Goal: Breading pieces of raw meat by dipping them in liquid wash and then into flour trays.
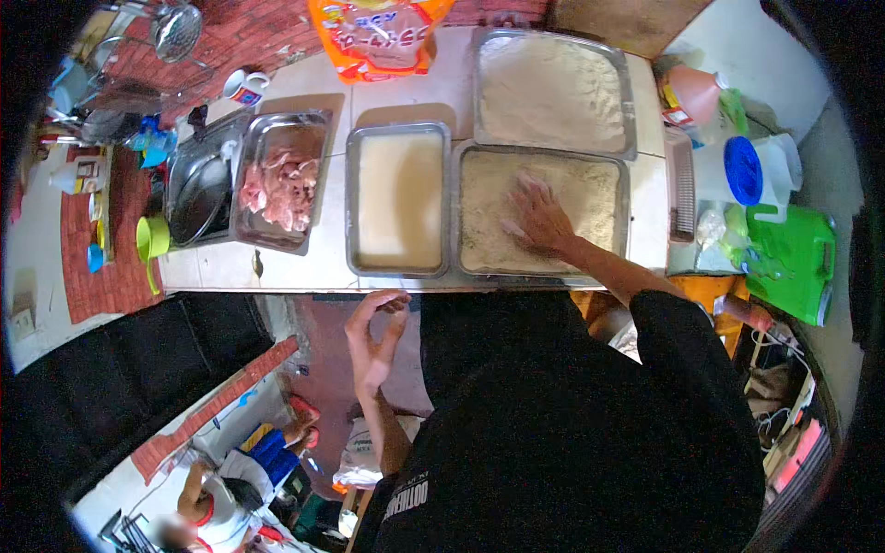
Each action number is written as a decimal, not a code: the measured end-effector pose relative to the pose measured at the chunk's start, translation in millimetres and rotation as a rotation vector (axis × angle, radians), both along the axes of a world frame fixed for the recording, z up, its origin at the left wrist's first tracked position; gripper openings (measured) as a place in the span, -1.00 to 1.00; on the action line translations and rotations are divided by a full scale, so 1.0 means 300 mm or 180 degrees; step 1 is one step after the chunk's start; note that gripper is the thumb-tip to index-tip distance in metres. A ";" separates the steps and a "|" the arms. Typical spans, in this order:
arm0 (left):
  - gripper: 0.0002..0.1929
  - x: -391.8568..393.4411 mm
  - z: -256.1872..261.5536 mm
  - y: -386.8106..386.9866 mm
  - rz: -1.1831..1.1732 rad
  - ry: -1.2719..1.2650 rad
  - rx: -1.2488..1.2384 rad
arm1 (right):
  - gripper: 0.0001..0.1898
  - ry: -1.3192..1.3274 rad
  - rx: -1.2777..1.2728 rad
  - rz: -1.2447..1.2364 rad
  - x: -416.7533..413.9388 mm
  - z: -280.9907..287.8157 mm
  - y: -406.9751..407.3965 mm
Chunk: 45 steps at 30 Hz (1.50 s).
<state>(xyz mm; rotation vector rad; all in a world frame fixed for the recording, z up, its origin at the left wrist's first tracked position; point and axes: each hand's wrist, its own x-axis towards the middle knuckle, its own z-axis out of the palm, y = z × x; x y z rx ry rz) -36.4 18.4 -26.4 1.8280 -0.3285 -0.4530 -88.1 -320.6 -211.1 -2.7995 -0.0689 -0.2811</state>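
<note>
My right hand (pixel 539 216) rests palm down, fingers spread, on the pale flour-like powder in a metal tray (pixel 455 207). Powder coats its fingertips. My left hand (pixel 377 335) hovers just off the counter's front edge, fingers curled and the thumb apart from them, holding nothing visible. Left of the powder tray stands a metal tray of pale, milky liquid (pixel 394 200), partly shaded. Farther left, raw meat pieces (pixel 282 188), apparently chicken, lie in another metal tray (pixel 269 238). Behind my right hand is a second tray of whitish powder (pixel 553 93).
An orange printed bag (pixel 380 41) and a mug (pixel 245 86) stand at the back. The sink (pixel 200 193) and a green dipper (pixel 152 238) are left. To the right are a blue-lidded pitcher (pixel 743 171) and a green jerrycan (pixel 792 263). Another person (pixel 221 498) is at lower left.
</note>
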 end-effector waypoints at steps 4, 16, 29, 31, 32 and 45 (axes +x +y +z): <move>-0.71 -0.025 -0.052 0.016 -0.0005 0.0182 -0.0020 | -0.28 0.0238 0.0058 0.0202 0.025 0.071 -0.002; -0.74 -0.039 -0.034 0.047 0.0091 0.0107 0.0408 | 0.01 0.0950 -0.0501 0.0317 0.057 0.062 0.038; -0.75 -0.066 -0.062 0.239 0.0506 0.0308 0.0086 | 0.01 0.1101 -0.0598 0.0293 0.041 0.129 0.033; -0.77 -0.065 -0.051 0.279 0.0957 0.0264 0.0122 | -0.07 0.1097 -0.0538 0.0390 0.065 0.128 0.051; -0.77 -0.068 -0.043 0.290 0.0845 0.0295 0.0065 | -0.07 0.1134 -0.0582 0.0273 0.069 0.143 0.049; -0.75 -0.081 -0.089 0.289 0.0713 0.0404 -0.0190 | -0.26 0.1048 -0.0300 -0.0031 0.096 0.120 0.086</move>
